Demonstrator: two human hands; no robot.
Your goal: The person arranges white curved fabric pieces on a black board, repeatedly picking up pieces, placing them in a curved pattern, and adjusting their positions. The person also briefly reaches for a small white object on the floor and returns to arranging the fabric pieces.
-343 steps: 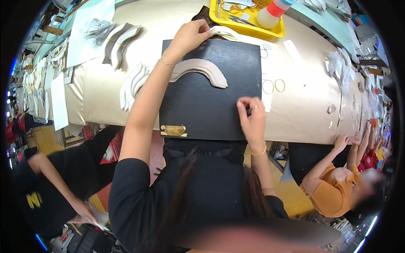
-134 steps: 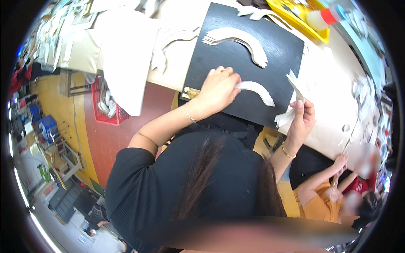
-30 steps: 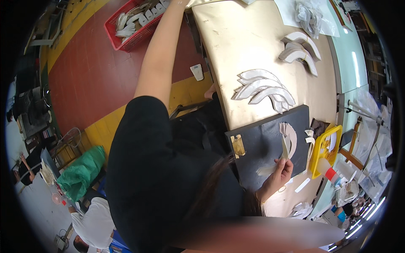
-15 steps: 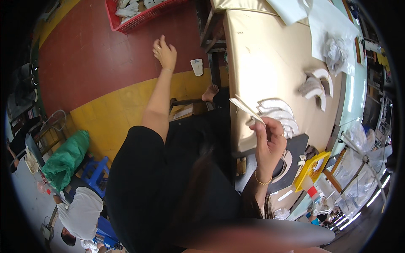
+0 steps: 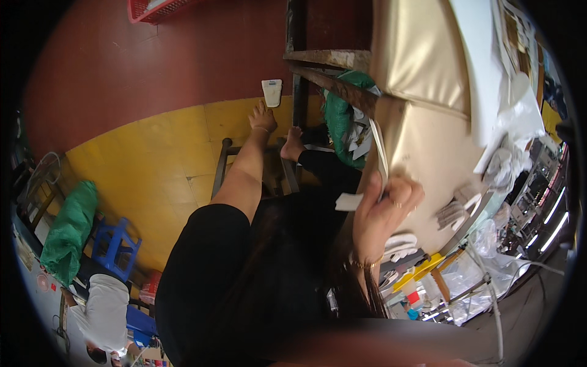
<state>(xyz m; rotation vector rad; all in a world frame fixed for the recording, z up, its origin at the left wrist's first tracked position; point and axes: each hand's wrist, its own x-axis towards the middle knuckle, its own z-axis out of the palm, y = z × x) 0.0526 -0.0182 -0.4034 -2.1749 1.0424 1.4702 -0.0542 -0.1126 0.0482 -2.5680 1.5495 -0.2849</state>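
Observation:
My left hand [image 5: 263, 117] reaches down toward the floor with its fingers apart and nothing in them. Just beyond its fingertips lies a small flat white piece [image 5: 272, 92], wider at one end; whether they touch I cannot tell. My right hand [image 5: 391, 211] is closed on a thin, pale, bent strip [image 5: 378, 147], raised by the edge of the gold-covered table [image 5: 422, 131]. One end of the strip points away from me, and a whitish end [image 5: 348, 202] sticks out on the left of the thumb. Behind this hand, curved white pieces [image 5: 400, 243] rest on the table.
A dark table frame [image 5: 330, 59] stands right of the floor piece, with a green sack [image 5: 338, 125] under the table. My bare foot [image 5: 293, 145] is near my left hand. A red basket [image 5: 143, 12] sits far off. At left are a blue stool [image 5: 115, 243] and a seated co-worker [image 5: 105, 309].
My left hand has moved down and right, close to the white piece on the floor. My right hand still holds the strip, now turned more upright. The view has shifted, showing the green sack.

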